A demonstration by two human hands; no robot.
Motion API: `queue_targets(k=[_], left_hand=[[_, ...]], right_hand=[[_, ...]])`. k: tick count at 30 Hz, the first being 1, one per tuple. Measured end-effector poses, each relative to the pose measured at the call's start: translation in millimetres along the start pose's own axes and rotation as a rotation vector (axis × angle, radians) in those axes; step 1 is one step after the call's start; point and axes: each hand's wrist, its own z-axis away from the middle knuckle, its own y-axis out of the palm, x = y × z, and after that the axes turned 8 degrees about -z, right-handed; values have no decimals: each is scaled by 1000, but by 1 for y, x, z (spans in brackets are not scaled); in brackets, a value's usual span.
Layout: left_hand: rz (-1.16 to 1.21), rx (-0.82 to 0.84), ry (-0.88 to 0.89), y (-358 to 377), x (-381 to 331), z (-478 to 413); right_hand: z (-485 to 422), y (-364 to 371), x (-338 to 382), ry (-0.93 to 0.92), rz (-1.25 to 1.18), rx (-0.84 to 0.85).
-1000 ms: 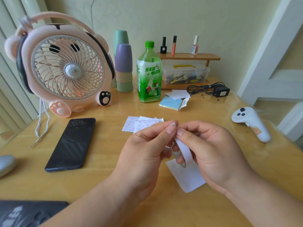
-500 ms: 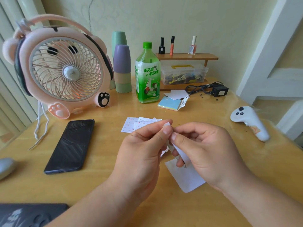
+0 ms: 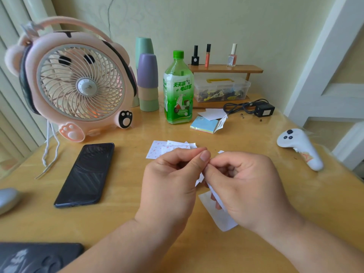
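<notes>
As the left hand [image 3: 169, 180] and right hand [image 3: 248, 186] pinch the white paper strip [image 3: 214, 193] between their fingertips, I'd press small, even folds, lifted off the sheet [image 3: 222, 219] just beneath the right hand.

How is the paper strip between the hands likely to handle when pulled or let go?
Probably floppy: the strip curves and droops below the point where the left hand and right hand pinch it. Likely very light, since fingertips alone carry it. It looks thin, so a firm pull might tear it.
</notes>
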Motion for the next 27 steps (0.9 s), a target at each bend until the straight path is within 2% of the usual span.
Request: queue_targets(k=[3, 5, 11, 20, 22, 25, 27], left_hand=[[-5, -19, -38, -2, -3, 0], [8, -18, -81, -2, -3, 0], [151, 47, -287, -1, 0, 2], [157, 36, -340, 0, -2, 3], [137, -28, -366, -1, -2, -2], [125, -240, -360, -17, -6, -20], [113, -206, -287, -23, -11, -22]], right_hand=[[-1, 1, -6, -271, 227, 11], [-4, -2, -8, -369, 337, 44], [-7, -10, -11, -401, 477, 150], [-12, -17, -6, -410, 544, 218], [-9, -18, -2, -404, 494, 224], [-2, -23, 11, -391, 343, 216], [-7, -32, 11, -406, 374, 101]])
